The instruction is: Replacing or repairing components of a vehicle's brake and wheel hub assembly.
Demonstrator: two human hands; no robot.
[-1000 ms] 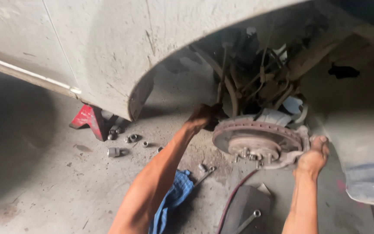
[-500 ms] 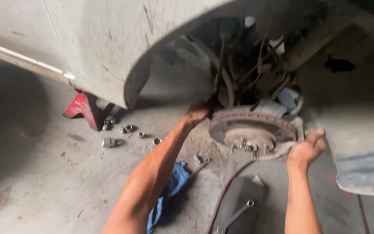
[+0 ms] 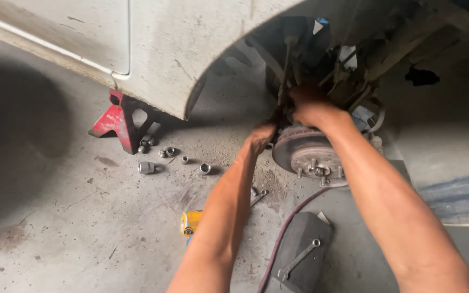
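Rusty metal marks the centre right of the head view, where a brake disc (image 3: 310,154) with bare wheel studs hangs in the open wheel arch of a pale car body (image 3: 180,43) that fills the top of the frame. The person's left hand (image 3: 260,135) reaches in from the lower middle and presses against the left edge of the disc, fingers curled, though whether it actually grips anything cannot be told. The right hand (image 3: 313,108) lies just above the disc, closed around some part of the suspension behind it; the part itself is too dark to make out. At left of centre a red jack stand (image 3: 116,122) props the sill, and loose sockets and nuts (image 3: 172,157) lie scattered on the concrete floor (image 3: 55,228) just to its right. Lower down, between the forearms, a dark mat (image 3: 299,255) carries a spanner (image 3: 299,259), with a reddish hose (image 3: 283,233) curving along its left edge. A yellow tool (image 3: 190,222) shows beside the left forearm.
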